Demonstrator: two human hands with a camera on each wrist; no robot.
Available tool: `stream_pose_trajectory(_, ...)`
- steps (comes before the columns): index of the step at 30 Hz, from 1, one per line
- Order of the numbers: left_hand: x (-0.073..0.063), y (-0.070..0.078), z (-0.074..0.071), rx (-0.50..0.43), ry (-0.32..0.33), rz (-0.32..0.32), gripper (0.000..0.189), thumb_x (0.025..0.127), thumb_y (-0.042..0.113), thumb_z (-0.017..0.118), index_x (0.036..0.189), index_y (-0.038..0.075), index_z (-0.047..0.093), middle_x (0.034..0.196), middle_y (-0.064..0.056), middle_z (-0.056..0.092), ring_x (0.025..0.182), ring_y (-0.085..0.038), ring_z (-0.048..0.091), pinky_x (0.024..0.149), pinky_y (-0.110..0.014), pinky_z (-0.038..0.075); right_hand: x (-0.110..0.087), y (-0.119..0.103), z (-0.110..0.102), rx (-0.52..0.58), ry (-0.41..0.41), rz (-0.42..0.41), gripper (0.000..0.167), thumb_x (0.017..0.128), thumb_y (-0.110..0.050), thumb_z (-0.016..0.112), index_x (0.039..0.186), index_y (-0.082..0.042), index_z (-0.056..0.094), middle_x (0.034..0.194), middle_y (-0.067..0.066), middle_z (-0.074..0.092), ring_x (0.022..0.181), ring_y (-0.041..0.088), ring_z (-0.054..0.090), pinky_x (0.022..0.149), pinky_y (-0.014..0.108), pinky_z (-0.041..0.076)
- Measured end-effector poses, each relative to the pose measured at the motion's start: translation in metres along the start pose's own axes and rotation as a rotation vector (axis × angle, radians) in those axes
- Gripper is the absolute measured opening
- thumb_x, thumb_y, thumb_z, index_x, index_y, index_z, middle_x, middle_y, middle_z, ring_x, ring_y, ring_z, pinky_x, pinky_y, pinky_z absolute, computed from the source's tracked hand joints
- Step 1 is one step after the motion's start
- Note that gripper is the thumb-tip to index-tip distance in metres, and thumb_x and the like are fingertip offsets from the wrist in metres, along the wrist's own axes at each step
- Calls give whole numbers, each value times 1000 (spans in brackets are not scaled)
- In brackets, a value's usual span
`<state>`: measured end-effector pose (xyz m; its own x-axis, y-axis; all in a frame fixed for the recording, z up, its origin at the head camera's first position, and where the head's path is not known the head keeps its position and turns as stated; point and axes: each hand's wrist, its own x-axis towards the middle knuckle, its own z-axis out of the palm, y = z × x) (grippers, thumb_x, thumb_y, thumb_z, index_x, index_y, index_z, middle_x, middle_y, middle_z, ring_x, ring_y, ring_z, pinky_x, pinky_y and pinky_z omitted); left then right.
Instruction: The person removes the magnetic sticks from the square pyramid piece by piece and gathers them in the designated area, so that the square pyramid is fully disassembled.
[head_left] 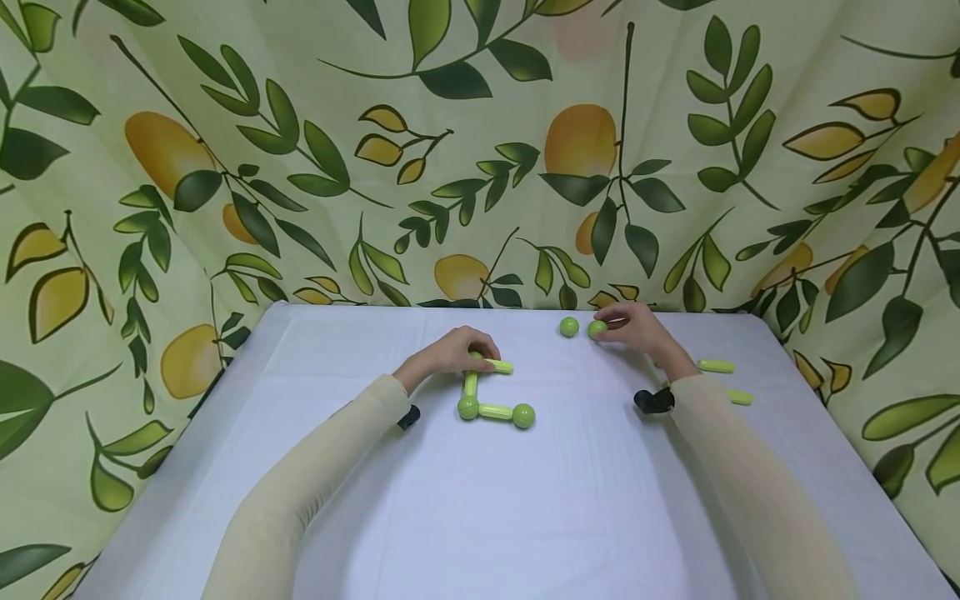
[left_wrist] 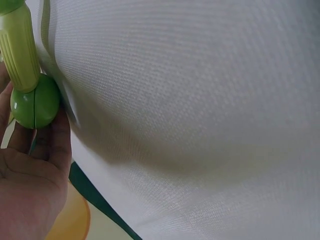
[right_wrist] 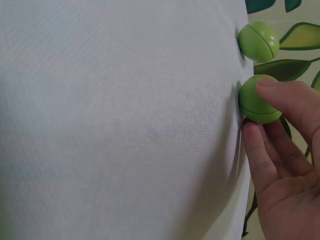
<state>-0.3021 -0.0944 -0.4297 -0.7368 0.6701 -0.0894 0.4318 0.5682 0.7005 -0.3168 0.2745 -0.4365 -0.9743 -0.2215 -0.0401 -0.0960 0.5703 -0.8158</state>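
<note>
On the white table, green balls and pale green rods are joined into an open-sided frame. My left hand [head_left: 455, 350] grips its far-left corner ball [left_wrist: 35, 102], which the fingers mostly cover in the head view. From that corner one rod [head_left: 501, 367] points right, and another rod [head_left: 470, 385] runs down to a near-left ball [head_left: 468, 407]. A further rod [head_left: 495, 412] links this to a near-right ball [head_left: 523, 416]. By the far edge, my right hand [head_left: 636, 333] pinches a separate green ball [right_wrist: 259, 99] between thumb and fingers; it appears to touch the table.
Another loose green ball [head_left: 569, 327] lies just left of the one in my right hand. Two loose rods, a farther rod [head_left: 716, 366] and a nearer rod [head_left: 740, 397], lie right of my right forearm. A leaf-patterned curtain [head_left: 480, 167] hangs behind the table.
</note>
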Motion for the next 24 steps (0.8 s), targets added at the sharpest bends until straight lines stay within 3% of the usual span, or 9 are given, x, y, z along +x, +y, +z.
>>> stream_pose_trajectory(12, 0, -1, 1, -1, 8, 0, 9, 93, 9, 77, 102, 8, 76, 95, 3, 72, 93, -11, 63, 90, -29, 48, 1, 2, -3, 4, -22, -12, 43, 88, -5, 80, 127, 5, 64, 131, 25, 59, 120, 42, 56, 100, 52, 46)
stream_pose_trajectory(24, -1, -2, 2, 1, 15, -6, 12, 93, 10, 77, 104, 8, 75, 96, 3, 71, 94, -12, 63, 92, -30, 47, -13, 0, -19, 10, -3, -46, 47, 92, -11, 78, 132, 7, 59, 134, 26, 57, 123, 40, 55, 102, 52, 44)
